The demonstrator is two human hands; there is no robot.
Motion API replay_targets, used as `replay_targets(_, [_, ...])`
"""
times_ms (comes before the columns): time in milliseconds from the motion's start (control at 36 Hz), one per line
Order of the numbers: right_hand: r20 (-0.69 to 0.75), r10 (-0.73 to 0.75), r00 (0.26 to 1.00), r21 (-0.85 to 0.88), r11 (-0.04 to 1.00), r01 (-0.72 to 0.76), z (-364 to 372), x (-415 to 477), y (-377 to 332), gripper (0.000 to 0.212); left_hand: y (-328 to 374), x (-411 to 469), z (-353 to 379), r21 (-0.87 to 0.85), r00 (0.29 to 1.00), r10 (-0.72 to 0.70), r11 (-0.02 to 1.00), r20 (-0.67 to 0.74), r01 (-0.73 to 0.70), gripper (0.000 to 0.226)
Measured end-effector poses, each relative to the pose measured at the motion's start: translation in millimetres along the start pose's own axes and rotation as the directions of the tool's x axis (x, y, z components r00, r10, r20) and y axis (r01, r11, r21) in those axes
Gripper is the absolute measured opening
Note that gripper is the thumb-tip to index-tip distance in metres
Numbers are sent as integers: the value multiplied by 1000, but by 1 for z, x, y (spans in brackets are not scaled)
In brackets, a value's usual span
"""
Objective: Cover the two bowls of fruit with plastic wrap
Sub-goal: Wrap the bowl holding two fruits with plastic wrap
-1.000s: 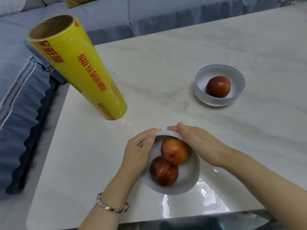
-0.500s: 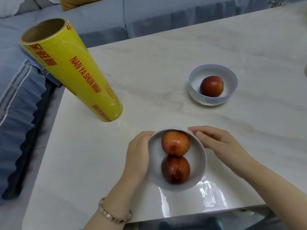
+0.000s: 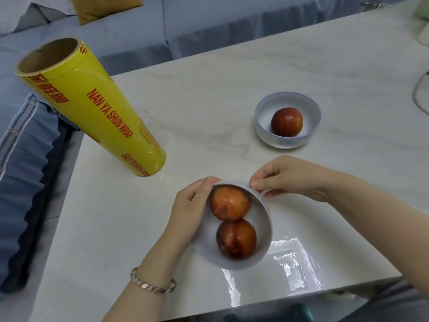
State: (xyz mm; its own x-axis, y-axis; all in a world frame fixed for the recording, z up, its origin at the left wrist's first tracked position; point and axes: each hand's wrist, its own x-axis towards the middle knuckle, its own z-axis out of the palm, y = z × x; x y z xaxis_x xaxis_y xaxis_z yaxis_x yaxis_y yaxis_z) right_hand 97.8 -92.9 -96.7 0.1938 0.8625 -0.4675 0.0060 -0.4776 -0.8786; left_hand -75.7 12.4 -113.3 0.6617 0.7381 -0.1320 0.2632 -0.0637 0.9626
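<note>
The table (image 3: 232, 73) carries everything, its near edge close below the near bowl (image 3: 260, 247). The roll (image 3: 92, 108) stands well left of that bowl and beyond it; the far bowl (image 3: 308, 133), uncovered, sits beyond it to the right. I cannot tell whether film already covers the near bowl; smoothing its rim seems the step. The left hand (image 3: 188, 210) cups its left wall; the right hand (image 3: 290, 177) pinches at the far rim. Next likely calls for fresh film; open tabletop lies between.
</note>
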Motion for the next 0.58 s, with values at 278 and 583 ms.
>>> replay_targets(278, [93, -69, 993, -143, 986, 82, 0, 1, -9, 22, -7, 3, -3, -4, 1000, 14, 1000, -12, -14, 33])
replay_targets(583, [57, -74, 996, -82, 994, 79, 7, 8, -3, 21, -9, 4, -3, 9, 997, 68, 998, 32, -69, 35])
